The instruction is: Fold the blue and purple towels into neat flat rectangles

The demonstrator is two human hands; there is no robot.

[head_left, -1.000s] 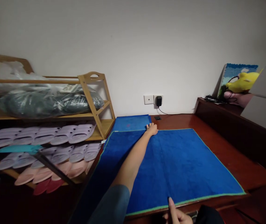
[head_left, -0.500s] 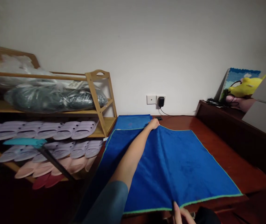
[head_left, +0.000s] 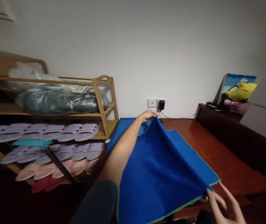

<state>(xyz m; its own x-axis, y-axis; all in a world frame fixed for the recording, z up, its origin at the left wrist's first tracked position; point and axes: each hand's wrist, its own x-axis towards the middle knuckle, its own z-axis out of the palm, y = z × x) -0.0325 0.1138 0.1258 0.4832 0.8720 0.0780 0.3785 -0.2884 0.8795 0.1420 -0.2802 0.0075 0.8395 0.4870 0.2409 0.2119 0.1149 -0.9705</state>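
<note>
A blue towel (head_left: 156, 168) with a green stitched border hangs lifted between my two hands, partly folded over itself along a ridge. At its far edge my left hand (head_left: 149, 115) pinches the cloth, arm stretched out across it. Close to me, my right hand (head_left: 225, 202) grips the near edge between thumb and fingers, with one finger reaching out toward the cloth's corner. The towel's right part (head_left: 191, 152) lies flat on the reddish-brown wooden tabletop (head_left: 235, 168). Under my left arm, more blue cloth (head_left: 123, 127) shows at the back left.
To the left stands a wooden rack (head_left: 102, 109) with several slippers (head_left: 86, 132) and a plastic-wrapped bundle (head_left: 63, 99). A teal-topped pole (head_left: 34, 143) leans before it. A black charger (head_left: 161, 105) is plugged into the wall. On the right ledge sits a yellow plush toy (head_left: 242, 91).
Both hands have raised the towel along its middle and drawn it over. My right hand has moved right, toward the near right corner. My left hand has risen slightly.
</note>
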